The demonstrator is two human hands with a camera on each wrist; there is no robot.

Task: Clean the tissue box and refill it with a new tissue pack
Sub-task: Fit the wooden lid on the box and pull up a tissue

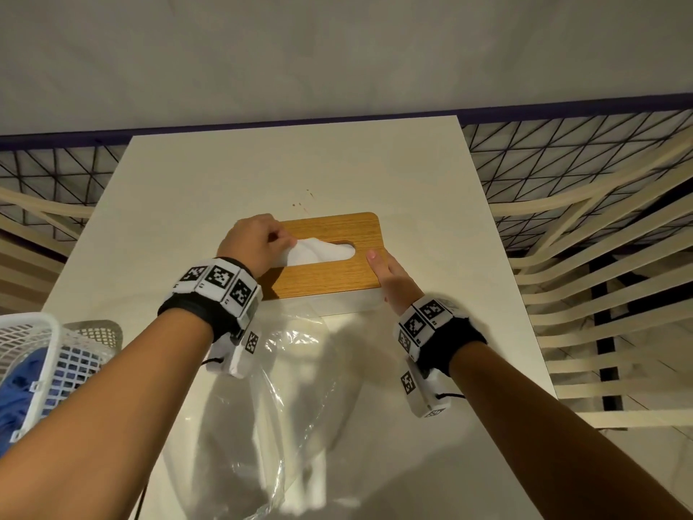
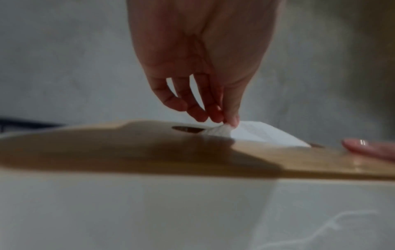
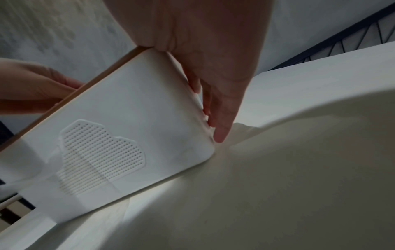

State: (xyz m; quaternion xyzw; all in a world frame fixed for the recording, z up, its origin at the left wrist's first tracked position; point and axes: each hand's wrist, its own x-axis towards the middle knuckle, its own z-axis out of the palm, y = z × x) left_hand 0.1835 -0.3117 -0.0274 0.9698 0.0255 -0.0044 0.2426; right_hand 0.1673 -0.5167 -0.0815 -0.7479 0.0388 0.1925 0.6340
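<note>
The tissue box stands mid-table with a wooden lid over a white body. A white tissue sticks up out of the lid's oval slot. My left hand pinches the tissue's left end between thumb and fingertips, which the left wrist view shows at the hand and tissue above the lid. My right hand holds the box's right end. Its thumb lies on the lid, and the fingers run down the end wall to the table.
An empty clear plastic wrapper lies on the white table just in front of the box. A white mesh basket with blue cloth sits at the near left edge. Small reddish specks mark the tabletop behind the box. Cream slats stand to the right.
</note>
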